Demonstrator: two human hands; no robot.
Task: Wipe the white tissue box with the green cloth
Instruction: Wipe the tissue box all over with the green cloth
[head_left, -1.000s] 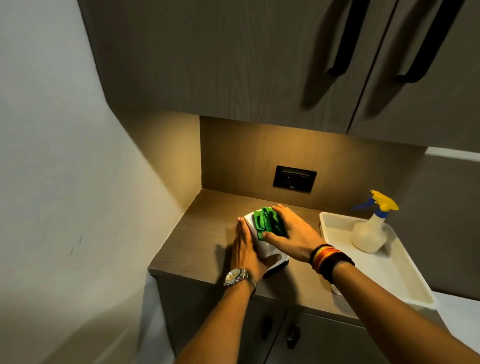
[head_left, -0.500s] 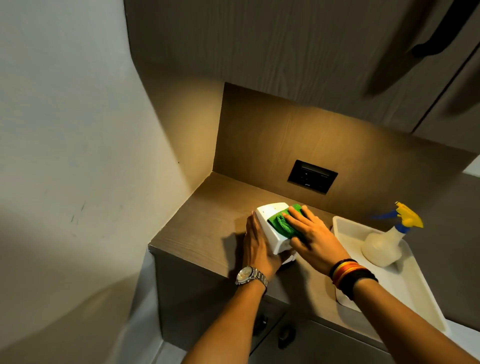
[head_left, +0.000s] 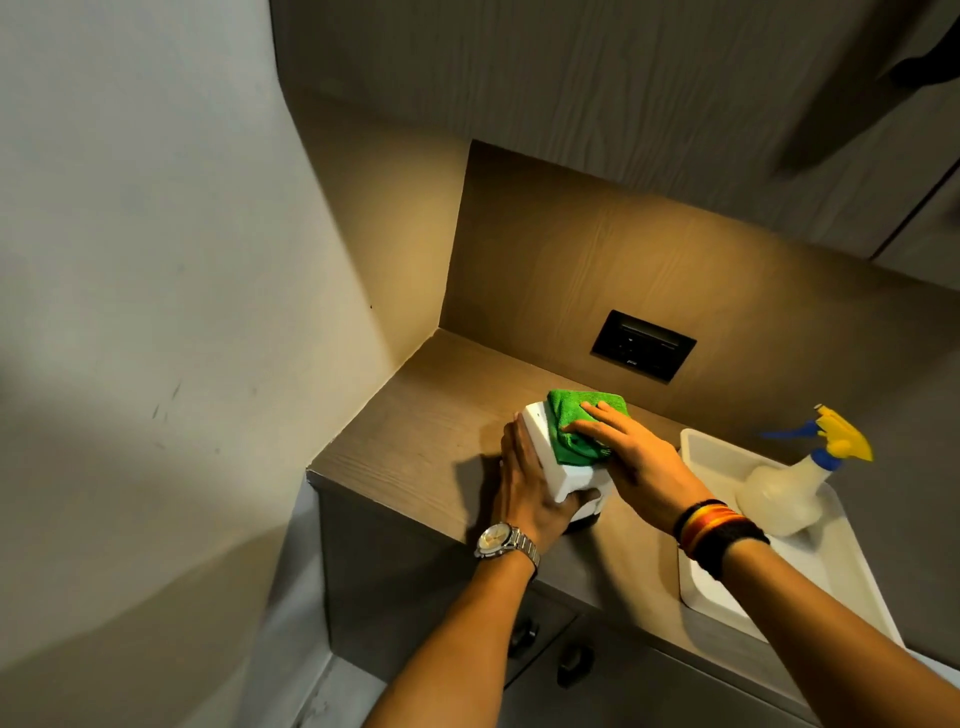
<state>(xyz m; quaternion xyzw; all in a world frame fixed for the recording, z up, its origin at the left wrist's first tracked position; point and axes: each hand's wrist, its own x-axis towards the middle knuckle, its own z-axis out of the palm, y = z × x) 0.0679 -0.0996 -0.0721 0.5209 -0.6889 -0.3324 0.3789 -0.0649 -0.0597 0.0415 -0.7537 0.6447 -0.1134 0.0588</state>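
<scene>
The white tissue box (head_left: 545, 452) stands on the wooden counter (head_left: 415, 436) near its front edge. My left hand (head_left: 524, 488) grips the box's left side and front corner, with the thumb across the front. The green cloth (head_left: 576, 423) lies folded on top of the box. My right hand (head_left: 634, 457) lies flat on the cloth, fingers stretched out, pressing it onto the box's top. The right side of the box is hidden by that hand.
A white tray (head_left: 711, 452) sits to the right on the counter, holding a spray bottle (head_left: 779, 493) with a yellow and blue trigger. A dark wall socket (head_left: 643, 345) is on the back panel. A wall closes the left side; cabinet doors hang overhead.
The view has shifted down and left. My right hand has slid the green cloth across the box's top, toward the far end. My left hand still holds the box.
</scene>
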